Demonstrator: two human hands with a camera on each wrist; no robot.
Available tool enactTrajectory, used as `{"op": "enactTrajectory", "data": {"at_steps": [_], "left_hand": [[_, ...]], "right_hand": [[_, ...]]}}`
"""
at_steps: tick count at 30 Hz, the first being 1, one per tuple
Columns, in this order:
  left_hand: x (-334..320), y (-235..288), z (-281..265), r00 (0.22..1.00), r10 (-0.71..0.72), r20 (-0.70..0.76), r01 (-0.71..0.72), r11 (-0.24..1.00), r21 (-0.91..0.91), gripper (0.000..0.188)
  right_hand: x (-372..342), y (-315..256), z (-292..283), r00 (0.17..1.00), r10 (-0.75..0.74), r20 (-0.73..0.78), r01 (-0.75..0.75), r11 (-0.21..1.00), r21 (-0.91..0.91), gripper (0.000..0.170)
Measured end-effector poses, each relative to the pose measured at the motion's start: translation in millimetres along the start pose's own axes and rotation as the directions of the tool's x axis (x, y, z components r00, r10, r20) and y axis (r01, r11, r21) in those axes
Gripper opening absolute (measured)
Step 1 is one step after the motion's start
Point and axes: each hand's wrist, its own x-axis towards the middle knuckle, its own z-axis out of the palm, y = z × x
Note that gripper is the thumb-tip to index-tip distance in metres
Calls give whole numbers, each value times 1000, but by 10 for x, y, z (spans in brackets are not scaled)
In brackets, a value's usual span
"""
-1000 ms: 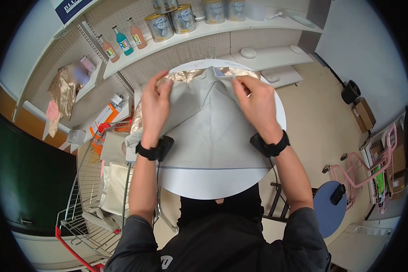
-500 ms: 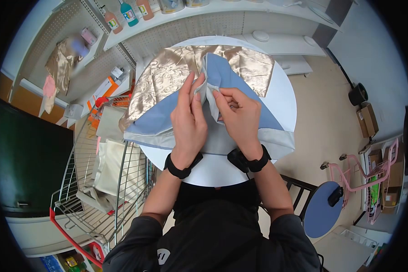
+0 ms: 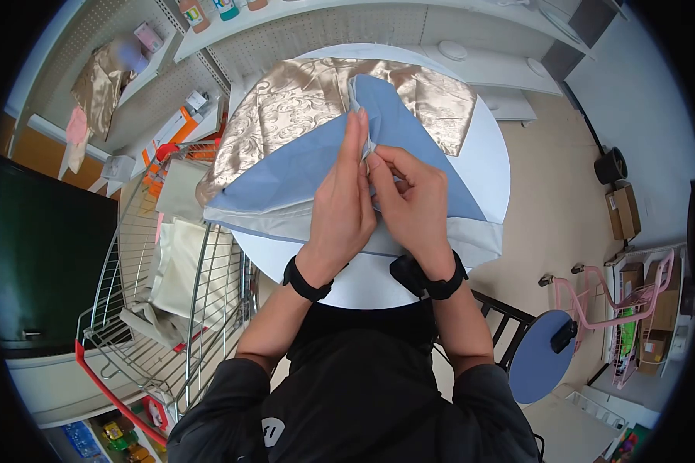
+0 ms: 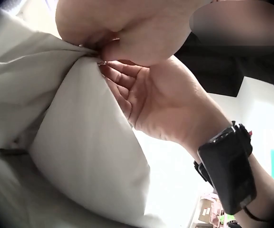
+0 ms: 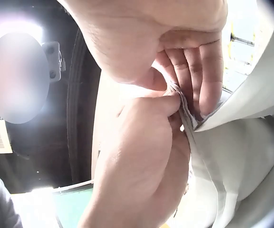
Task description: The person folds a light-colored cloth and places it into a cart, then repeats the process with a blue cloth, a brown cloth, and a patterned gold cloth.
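Note:
Over the white round table [image 3: 493, 147] lies a blue-and-grey cloth [image 3: 286, 181], folded so its blue face shows, with a pale grey band along the near edge. Beneath it spreads a shiny gold patterned cloth [image 3: 286, 108]. My left hand [image 3: 340, 204] pinches a gathered edge of the blue-and-grey cloth near its middle, fingers fairly straight along the fold. Right beside it, my right hand [image 3: 413, 197] pinches the same edge between thumb and forefinger. The grey side [image 4: 89, 142] hangs down in the left wrist view. Both thumbs meet close together at the cloth edge in the right wrist view.
A wire shopping cart [image 3: 201, 309] holding pale fabric stands left of the table. Shelves with bottles [image 3: 194, 14] run behind. To the right are a blue round stool [image 3: 534, 366] and a pink cart frame [image 3: 614, 312].
The raised grey cloth has come down and folded over, exposing its blue face and the gold cloth. My hands have moved from apart to together at its middle. The view has tilted downward.

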Motion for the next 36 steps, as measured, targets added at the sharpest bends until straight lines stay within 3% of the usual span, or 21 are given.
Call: {"op": "enactTrajectory", "data": {"at_steps": [11, 16, 20, 22, 25, 27, 29, 31, 36], "left_hand": [[-28, 27, -74, 988, -31, 150, 51, 990, -134, 82], [-17, -14, -105, 983, 33, 178, -3, 985, -171, 87], [-16, 45, -103, 979, -5, 202, 43, 982, -185, 89], [-21, 63, -98, 979, -21, 205, 63, 977, -202, 90], [-38, 18, -80, 987, 4, 159, 35, 969, -243, 86], [-49, 69, -126, 969, -181, 171, 232, 903, -360, 81], [-50, 92, -138, 951, -266, 158, 309, 830, -465, 74], [-27, 85, -123, 960, -262, 97, 271, 784, -558, 67], [-44, 36, -190, 974, -167, 152, 219, 868, -446, 54]], "right_hand": [[37, 1, -142, 996, 27, 91, -22, 998, -56, 16], [25, 22, -162, 988, -112, 108, 130, 976, -174, 14], [24, 91, -170, 976, -187, 110, 205, 963, -177, 12], [20, 52, -177, 990, -100, 95, 111, 987, -120, 14], [15, -42, -198, 995, -44, 89, 44, 999, 2, 27], [14, -37, -196, 993, -58, 106, 53, 997, 49, 33], [5, 35, -194, 986, -101, 135, 96, 994, 46, 37], [-17, 81, -216, 985, -99, 144, 92, 994, 53, 37], [-39, 81, -242, 989, -68, 133, 58, 995, 82, 36]]}}
